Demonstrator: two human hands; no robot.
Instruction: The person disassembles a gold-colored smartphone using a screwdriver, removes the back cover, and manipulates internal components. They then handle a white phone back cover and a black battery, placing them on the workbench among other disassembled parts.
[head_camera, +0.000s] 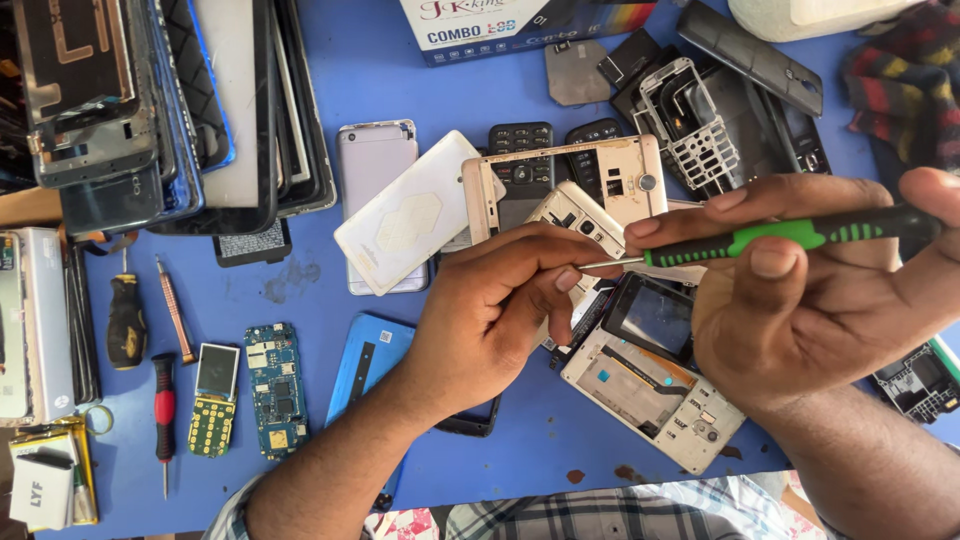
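Observation:
My right hand grips a black and green screwdriver, held level with its metal tip pointing left. My left hand pinches that tip between thumb and fingers at about the middle of the view. Under both hands lies an opened phone frame, pale, with a dark screen part on top of it. A gold phone chassis lies just beyond my left fingers.
White and grey back covers lie left of centre on the blue table. Stacked phone frames fill the top left. A green circuit board, keypad phone part and small screwdrivers sit at lower left. Keypads and frames crowd the top right.

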